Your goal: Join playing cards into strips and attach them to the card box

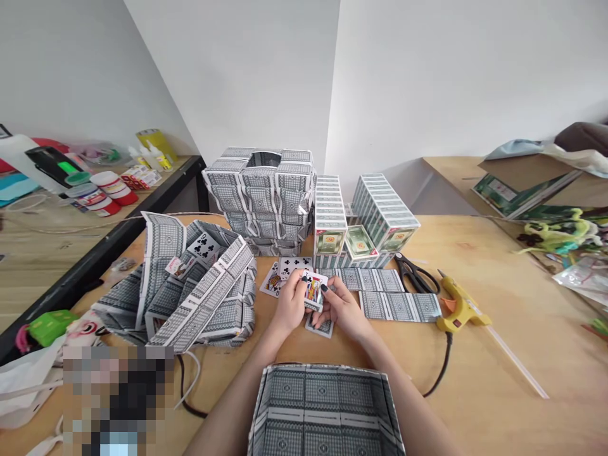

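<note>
Between my two hands a playing card (313,288) is held face up, a jack or similar court card. My left hand (291,301) pinches its left edge, thumb on top. On the right edge my right hand (339,307) grips it with thumb and fingers. Below them a face-down card (320,327) lies on the table. Just beyond are loose face-up cards (294,266). Joined strips of face-down cards (399,305) lie to the right. Nearest me stands an open box made of cards (325,399), between my forearms.
A yellow glue gun (458,310) with a glue stick and black scissors (415,275) lie right. Stacked card packs (327,202) and a tall card-built box (263,196) stand behind. A card-built basket (204,297) sits left. Paint jars (97,197) stand on the left table.
</note>
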Motion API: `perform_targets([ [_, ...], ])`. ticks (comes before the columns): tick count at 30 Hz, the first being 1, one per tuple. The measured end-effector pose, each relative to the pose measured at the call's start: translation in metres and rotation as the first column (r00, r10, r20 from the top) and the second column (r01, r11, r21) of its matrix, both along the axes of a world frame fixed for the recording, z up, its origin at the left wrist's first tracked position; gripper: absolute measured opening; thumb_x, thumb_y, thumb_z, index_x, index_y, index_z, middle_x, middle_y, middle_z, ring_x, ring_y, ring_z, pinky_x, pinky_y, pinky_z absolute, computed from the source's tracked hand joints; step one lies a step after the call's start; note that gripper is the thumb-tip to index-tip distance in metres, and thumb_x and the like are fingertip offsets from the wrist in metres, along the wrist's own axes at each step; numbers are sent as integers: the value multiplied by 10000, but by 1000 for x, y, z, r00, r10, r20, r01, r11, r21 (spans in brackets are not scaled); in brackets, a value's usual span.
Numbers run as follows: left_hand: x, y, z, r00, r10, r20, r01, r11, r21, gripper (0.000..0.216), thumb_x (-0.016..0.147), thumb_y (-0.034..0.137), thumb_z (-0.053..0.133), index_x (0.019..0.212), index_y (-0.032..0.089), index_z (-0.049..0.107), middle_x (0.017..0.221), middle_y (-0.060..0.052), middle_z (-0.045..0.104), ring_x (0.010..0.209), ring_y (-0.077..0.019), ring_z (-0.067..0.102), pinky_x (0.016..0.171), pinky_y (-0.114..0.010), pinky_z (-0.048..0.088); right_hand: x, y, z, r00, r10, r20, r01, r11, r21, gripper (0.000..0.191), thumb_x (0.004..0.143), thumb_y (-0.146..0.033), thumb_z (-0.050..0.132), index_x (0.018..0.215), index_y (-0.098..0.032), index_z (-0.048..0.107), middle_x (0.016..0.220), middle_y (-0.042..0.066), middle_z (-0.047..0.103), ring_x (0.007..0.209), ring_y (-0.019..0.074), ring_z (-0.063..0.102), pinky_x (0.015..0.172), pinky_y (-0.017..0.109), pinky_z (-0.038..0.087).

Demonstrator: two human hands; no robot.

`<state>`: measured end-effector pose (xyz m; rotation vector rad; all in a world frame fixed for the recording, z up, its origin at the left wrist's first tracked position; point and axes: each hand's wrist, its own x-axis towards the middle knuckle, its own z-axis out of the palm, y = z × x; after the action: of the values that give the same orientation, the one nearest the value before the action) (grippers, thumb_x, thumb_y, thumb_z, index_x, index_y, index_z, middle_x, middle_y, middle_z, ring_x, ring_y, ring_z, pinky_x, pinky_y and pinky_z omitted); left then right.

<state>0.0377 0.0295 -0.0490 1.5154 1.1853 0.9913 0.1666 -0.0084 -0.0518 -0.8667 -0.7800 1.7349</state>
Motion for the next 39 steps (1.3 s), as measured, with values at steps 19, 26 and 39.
perform_targets([
  [19,3,-3,10,996,-34,77,38,998,-51,220,767,178,371,895,175,550,721,8,549,559,-102,466,496,-189,378,6,-2,4,998,15,-63,-14,1000,10,344,785,-316,527,1079,-217,378,634,-22,614,498,156,630,463,277,509],
  [26,3,-5,10,992,-38,120,48,996,-79,209,773,194,366,890,184,540,672,17,531,526,-103,462,470,-192,371,5,-2,5,998,11,-63,-11,1000,-4,279,767,-282,515,1007,-211,393,585,-36,601,477,152,620,439,258,490],
  [39,2,-3,5,992,-100,74,102,995,-14,191,777,170,365,870,187,530,649,20,495,523,-103,448,486,-200,361,5,-2,5,999,-49,10,49,998,-31,230,744,-305,513,927,-210,410,560,-40,606,422,149,601,391,244,477],
])
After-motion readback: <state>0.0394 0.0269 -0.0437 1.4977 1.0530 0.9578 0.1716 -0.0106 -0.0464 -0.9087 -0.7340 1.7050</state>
